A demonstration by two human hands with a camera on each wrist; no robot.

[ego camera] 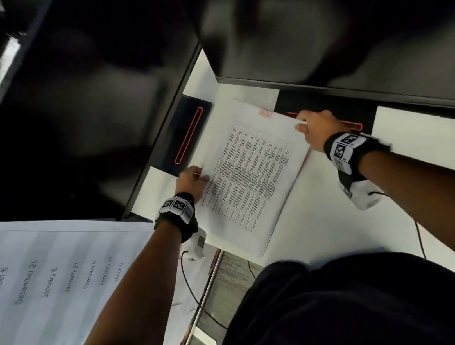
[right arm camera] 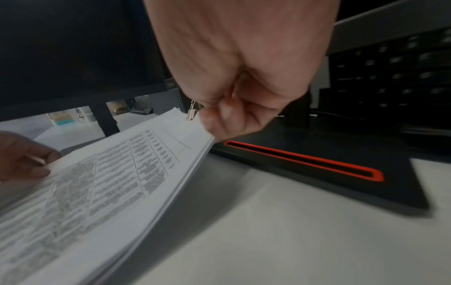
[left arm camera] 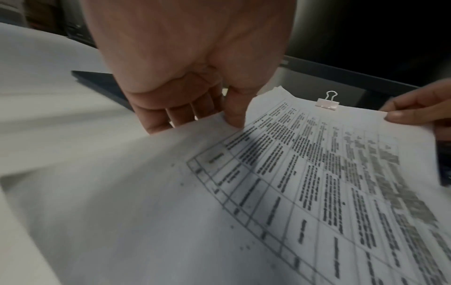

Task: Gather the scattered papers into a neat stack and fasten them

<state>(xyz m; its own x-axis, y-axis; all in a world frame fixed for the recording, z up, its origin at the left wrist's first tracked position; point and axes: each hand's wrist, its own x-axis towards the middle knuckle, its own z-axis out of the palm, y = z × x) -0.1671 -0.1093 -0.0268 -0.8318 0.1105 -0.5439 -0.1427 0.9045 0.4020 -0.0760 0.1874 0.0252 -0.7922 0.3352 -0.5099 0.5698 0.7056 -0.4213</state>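
Observation:
A stack of white papers (ego camera: 250, 174) with a printed table on top lies slanted on the white desk (ego camera: 331, 224). A pale pink binder clip (left arm camera: 327, 103) sits on its far edge, also seen as the binder clip (right arm camera: 191, 113) beside my right thumb. My left hand (ego camera: 192, 179) pinches the stack's left edge, thumb on top, fingers under (left arm camera: 185, 115). My right hand (ego camera: 314, 129) pinches the far right corner, lifting that side off the desk, as the stack (right arm camera: 109, 173) shows in the right wrist view.
Two dark monitors (ego camera: 76, 100) loom over the desk. Their black bases with red-edged slots (ego camera: 188, 136) (right arm camera: 305, 160) flank the stack. A sheet with printed dates (ego camera: 45, 288) hangs at the left. A keyboard (right arm camera: 395, 67) lies behind the right base. My dark-clothed lap fills the bottom.

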